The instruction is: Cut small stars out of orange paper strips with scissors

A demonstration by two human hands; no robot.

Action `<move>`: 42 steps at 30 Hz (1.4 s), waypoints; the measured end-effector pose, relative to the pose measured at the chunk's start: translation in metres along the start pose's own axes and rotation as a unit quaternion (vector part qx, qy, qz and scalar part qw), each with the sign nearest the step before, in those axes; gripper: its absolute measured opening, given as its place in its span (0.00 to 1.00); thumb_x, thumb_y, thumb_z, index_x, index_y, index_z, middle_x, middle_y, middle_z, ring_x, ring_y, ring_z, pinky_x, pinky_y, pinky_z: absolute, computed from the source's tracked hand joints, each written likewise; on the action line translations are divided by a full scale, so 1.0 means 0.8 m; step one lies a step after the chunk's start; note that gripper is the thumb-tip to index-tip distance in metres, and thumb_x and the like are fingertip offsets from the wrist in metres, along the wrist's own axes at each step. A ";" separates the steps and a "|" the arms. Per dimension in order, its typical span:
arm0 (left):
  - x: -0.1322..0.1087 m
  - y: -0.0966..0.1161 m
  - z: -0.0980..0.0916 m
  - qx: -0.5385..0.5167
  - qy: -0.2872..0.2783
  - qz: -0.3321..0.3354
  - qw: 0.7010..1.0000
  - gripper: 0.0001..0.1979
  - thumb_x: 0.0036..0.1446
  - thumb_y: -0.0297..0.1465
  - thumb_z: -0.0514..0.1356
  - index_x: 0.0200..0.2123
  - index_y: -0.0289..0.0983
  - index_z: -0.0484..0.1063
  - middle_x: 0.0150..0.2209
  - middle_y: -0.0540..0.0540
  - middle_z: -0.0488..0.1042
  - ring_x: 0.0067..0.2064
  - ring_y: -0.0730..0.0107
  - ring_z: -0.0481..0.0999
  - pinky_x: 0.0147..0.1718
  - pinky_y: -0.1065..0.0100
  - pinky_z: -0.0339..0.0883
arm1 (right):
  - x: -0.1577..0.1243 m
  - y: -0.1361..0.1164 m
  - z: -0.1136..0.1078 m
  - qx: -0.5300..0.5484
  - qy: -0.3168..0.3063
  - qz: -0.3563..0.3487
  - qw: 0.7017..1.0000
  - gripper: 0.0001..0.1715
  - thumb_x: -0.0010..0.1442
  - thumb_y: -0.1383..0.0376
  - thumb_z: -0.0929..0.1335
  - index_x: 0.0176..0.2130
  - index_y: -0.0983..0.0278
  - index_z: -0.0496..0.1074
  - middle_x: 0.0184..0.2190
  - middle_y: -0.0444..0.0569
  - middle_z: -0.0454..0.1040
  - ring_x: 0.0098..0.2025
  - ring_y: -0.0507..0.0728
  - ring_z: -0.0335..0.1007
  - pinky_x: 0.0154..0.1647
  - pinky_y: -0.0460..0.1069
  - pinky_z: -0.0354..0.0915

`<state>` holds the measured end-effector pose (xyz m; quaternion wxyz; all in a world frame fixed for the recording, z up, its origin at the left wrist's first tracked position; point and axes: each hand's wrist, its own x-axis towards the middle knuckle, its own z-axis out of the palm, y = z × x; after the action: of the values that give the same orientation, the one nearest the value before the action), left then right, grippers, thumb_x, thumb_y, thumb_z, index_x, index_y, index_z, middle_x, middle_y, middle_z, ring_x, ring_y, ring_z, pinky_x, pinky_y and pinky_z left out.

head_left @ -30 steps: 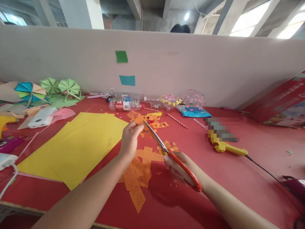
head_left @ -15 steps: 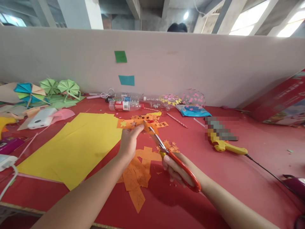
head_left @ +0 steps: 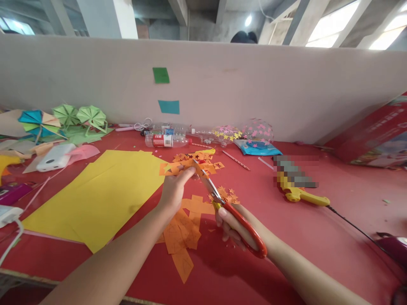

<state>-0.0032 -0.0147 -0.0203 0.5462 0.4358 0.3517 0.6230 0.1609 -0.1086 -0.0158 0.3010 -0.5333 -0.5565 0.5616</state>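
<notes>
Between the thumb and fingers of my left hand (head_left: 174, 186) is a strip of orange paper (head_left: 168, 169) with star-shaped cut-outs. My right hand (head_left: 233, 224) is closed around the handles of red-handled scissors (head_left: 244, 226). Their blades point up and left, meeting the paper strip just past my left thumb. Just beyond the blades' pivot lies a small pile of orange paper stars (head_left: 228, 195). Orange paper pieces (head_left: 182, 231) with faint drawn lines lie below, between my forearms. More orange scraps with star-shaped holes (head_left: 218, 165) lie behind the strip.
Yellow paper sheets (head_left: 104, 190) cover the left of the red table. Plastic bottles (head_left: 167, 140), a striped paper straw (head_left: 236, 160) and a blue packet (head_left: 259, 148) lie along the white partition (head_left: 197, 80). A yellow glue gun (head_left: 305, 197) with a cord lies at right.
The paper strip has turned slightly in my left hand, and its left end has shifted a little right. The scissor blades look closer together. My right hand has barely moved.
</notes>
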 end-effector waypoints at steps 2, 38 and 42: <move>0.001 0.000 0.000 0.001 -0.007 0.002 1.000 0.06 0.46 0.34 0.65 0.25 0.37 0.77 0.26 0.47 0.78 0.30 0.66 0.76 0.38 0.64 0.67 | 0.000 -0.001 0.001 0.003 0.004 0.003 1.000 0.30 0.55 0.38 0.63 0.25 0.61 0.61 0.08 0.31 0.54 0.10 0.46 0.51 0.26 0.49 0.69; 0.013 0.018 -0.003 0.011 -0.040 0.030 0.999 0.07 0.53 0.33 0.59 0.27 0.38 0.64 0.22 0.54 0.68 0.21 0.77 0.67 0.21 0.74 0.59 | 0.002 -0.010 0.003 -0.045 0.043 0.035 0.997 0.28 0.53 0.43 0.67 0.20 0.60 0.56 0.07 0.32 0.53 0.09 0.46 0.49 0.20 0.47 0.64; 0.013 0.016 -0.005 0.037 -0.039 0.041 0.998 0.09 0.56 0.35 0.59 0.27 0.39 0.61 0.17 0.58 0.61 0.16 0.80 0.61 0.16 0.76 0.52 | 0.001 -0.009 0.000 -0.053 0.052 0.036 0.997 0.28 0.53 0.42 0.67 0.21 0.60 0.58 0.07 0.33 0.53 0.09 0.46 0.50 0.15 0.45 0.59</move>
<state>-0.0120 -0.0063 -0.0087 0.5173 0.4935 0.3347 0.6139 0.1585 -0.1065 -0.0092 0.2807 -0.5967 -0.5498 0.5127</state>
